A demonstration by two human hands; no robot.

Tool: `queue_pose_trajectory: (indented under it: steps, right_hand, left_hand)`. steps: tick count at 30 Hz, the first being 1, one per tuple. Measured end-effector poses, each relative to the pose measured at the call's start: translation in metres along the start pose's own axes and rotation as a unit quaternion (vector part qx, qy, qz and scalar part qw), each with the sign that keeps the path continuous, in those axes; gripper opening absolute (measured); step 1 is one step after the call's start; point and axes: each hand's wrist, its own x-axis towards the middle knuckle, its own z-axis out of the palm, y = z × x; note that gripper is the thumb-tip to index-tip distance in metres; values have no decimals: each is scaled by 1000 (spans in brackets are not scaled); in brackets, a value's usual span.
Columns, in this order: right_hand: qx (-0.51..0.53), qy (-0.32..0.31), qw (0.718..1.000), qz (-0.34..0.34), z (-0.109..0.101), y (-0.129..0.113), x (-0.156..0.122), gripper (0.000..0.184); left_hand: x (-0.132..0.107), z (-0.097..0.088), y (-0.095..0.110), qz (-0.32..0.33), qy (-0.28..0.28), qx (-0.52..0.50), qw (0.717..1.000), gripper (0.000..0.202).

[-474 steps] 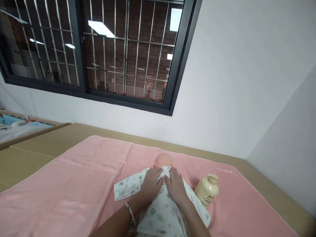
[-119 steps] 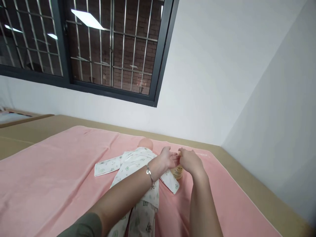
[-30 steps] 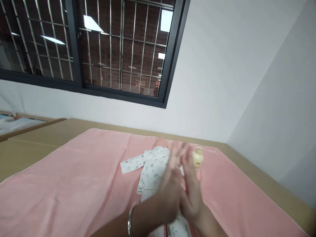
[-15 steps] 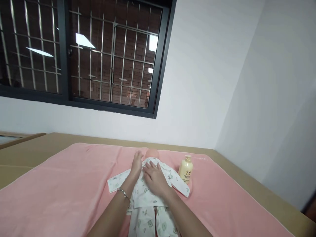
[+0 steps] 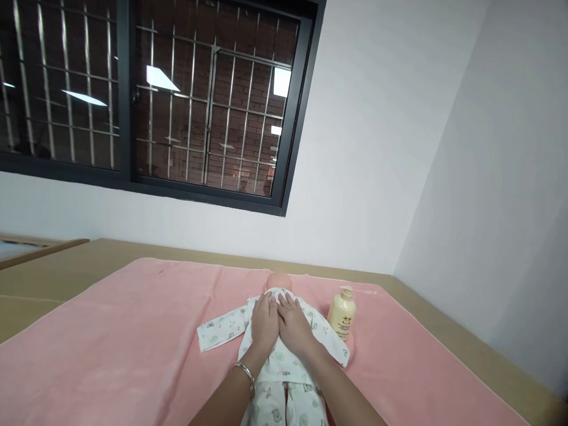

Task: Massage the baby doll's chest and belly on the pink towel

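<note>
A baby doll (image 5: 278,280) lies lengthwise ahead of me, dressed in a white printed top (image 5: 224,328) and matching trousers (image 5: 270,402). Both sleeves stretch out to the sides. My left hand (image 5: 265,319) rests flat on the upper part of the top, fingers pointing toward the doll's head. Beside it, almost touching, my right hand (image 5: 293,319) also lies flat on the top. Neither hand grips anything. A bracelet (image 5: 245,374) circles my left wrist. The doll's face is out of sight; only its rounded bald head shows beyond the collar.
A pale yellow pump bottle (image 5: 342,313) stands right of the doll, near the sleeve end. Under everything spreads a pink blanket (image 5: 133,331) over a tan surface (image 5: 66,278). White walls (image 5: 364,148) and a dark-framed barred window (image 5: 213,106) rise behind.
My left hand has come down from beside the doll's head onto its top, next to my right hand. The view has shifted slightly, so things appear a little farther right.
</note>
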Motion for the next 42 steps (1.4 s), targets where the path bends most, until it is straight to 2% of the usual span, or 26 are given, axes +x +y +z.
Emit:
queue_pose_trajectory:
  steps: [3, 7, 9, 11, 15, 17, 21, 23, 25, 27, 29, 31, 33, 37, 42]
  right_hand:
    - [17, 7, 1000, 24, -6, 9, 19, 48]
    - [-8, 39, 986, 160, 0, 10, 25, 50]
    - [-40, 56, 978, 196, 6, 5, 21, 51]
    - [-62, 59, 983, 162, 9, 0, 17, 49]
    - [-35, 17, 999, 17, 3, 0, 24, 44]
    - [-22, 6, 1000, 12, -2, 5, 32, 44]
    - [-49, 36, 991, 116, -2, 7, 36, 48]
    - [-83, 52, 986, 137, 3, 1, 27, 49]
    - [-101, 56, 987, 110, 8, -5, 15, 48]
    - [-90, 46, 994, 51, 9, -7, 7, 47]
    - [-59, 30, 998, -13, 5, -3, 6, 48]
    - [-28, 25, 998, -43, -1, 5, 13, 47]
    - [-2, 43, 999, -10, -5, 15, 23, 45]
    - [5, 92, 989, 117, -3, 26, 35, 43]
    - [-87, 96, 979, 155, 0, 17, 28, 38]
  left_hand:
    - [0, -1, 5, 4, 6, 9, 1000, 40]
    - [-3, -3, 9, 1, 6, 10, 1000, 41]
    - [-3, -3, 9, -7, 3, 10, 1000, 41]
    - [-4, -3, 8, -22, 3, 9, 1000, 41]
    - [-4, -3, 6, -46, 10, -6, 999, 44]
    - [-5, -3, 7, -43, 6, -13, 999, 44]
    - [-5, -2, 7, -49, 0, -7, 999, 45]
    - [-5, -2, 6, -54, 3, -13, 998, 45]
    - [-5, -2, 4, -53, 6, -37, 998, 46]
    - [-5, -2, 2, -50, 7, -65, 997, 47]
    - [-5, -3, 2, -47, 8, -75, 996, 47]
    - [-4, -3, 3, -40, 9, -66, 997, 47]
    - [-4, -4, 3, -32, 8, -47, 998, 46]
    - [-5, -3, 2, -16, -13, 11, 1000, 43]
    - [6, -4, 6, -28, -47, 166, 985, 45]
